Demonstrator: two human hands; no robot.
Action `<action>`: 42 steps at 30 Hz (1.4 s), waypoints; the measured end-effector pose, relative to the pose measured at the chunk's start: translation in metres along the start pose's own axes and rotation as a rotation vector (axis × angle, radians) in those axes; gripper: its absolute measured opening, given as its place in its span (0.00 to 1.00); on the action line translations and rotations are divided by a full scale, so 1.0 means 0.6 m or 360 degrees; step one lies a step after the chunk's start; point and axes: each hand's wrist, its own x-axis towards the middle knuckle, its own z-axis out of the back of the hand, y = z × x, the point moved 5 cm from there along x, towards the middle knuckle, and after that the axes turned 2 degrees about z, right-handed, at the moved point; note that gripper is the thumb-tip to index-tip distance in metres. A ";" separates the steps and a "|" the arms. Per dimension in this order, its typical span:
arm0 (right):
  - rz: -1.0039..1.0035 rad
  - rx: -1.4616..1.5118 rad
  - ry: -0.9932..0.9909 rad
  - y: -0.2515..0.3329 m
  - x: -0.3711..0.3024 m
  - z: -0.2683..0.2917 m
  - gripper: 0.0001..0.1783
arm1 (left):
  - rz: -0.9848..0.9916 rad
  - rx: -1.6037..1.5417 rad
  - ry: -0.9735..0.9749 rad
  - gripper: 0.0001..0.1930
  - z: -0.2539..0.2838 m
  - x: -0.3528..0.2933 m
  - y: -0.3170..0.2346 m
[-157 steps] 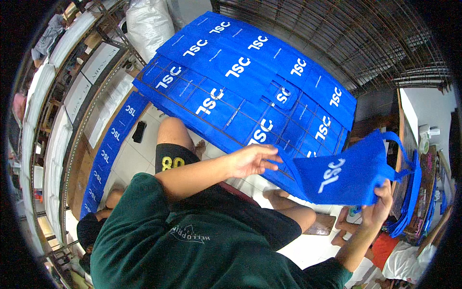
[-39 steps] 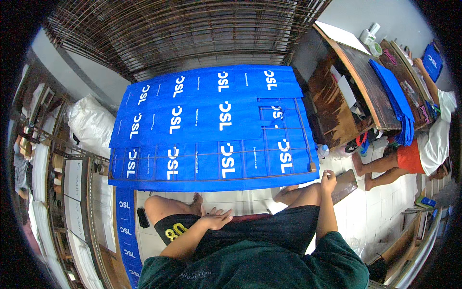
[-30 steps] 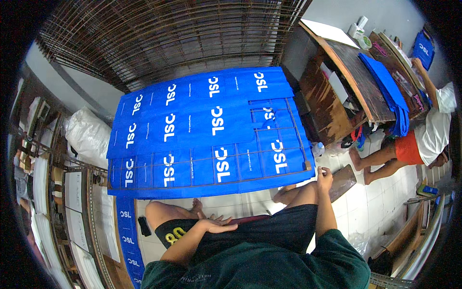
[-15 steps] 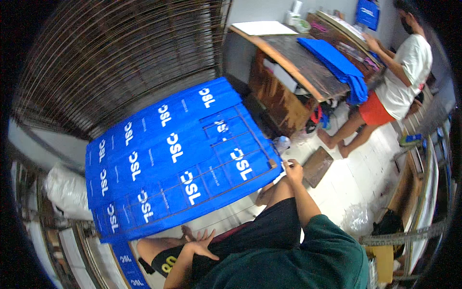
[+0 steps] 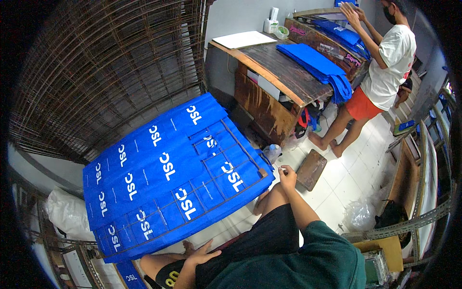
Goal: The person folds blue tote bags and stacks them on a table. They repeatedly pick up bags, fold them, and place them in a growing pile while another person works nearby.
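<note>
Blue fabric sheets with white print (image 5: 159,166) lie spread on a rusty wire rack (image 5: 262,172) in front of me, its thin bars crossing over the nearer part. My right hand (image 5: 288,178) is raised by the rack's right corner, just above my knee. Its fingers are pinched at a small pale thing too small to make out. My left hand (image 5: 203,255) rests over my left thigh with its fingers stretched out, holding nothing, a little apart from the rack's near edge.
Many raised wire racks (image 5: 110,62) stand behind the sheets. Folded blue fabric (image 5: 313,62) lies on a dark wooden table (image 5: 269,67). A person in a white shirt (image 5: 397,58) stands at a bench, hands on a raised frame. A brown board (image 5: 312,169) and clear plastic (image 5: 361,214) lie on the tiles.
The other person's hands have gone up with the frame, showing blue fabric beneath it. My left hand's fingers have come closer together. The whole view has shifted somewhat.
</note>
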 end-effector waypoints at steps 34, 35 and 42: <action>-0.0316 0.2903 -0.0190 0.290 0.674 0.296 0.55 | -0.0360 0.0170 -0.1115 0.14 0.003 -0.056 -0.083; -0.0216 0.2769 -0.0036 0.280 0.693 0.280 0.52 | -0.0290 0.0300 -0.1156 0.14 0.006 -0.063 -0.095; -0.0058 0.2322 -0.0319 0.092 0.954 0.353 0.10 | -0.0666 0.0211 -0.1798 0.17 0.027 -0.061 -0.204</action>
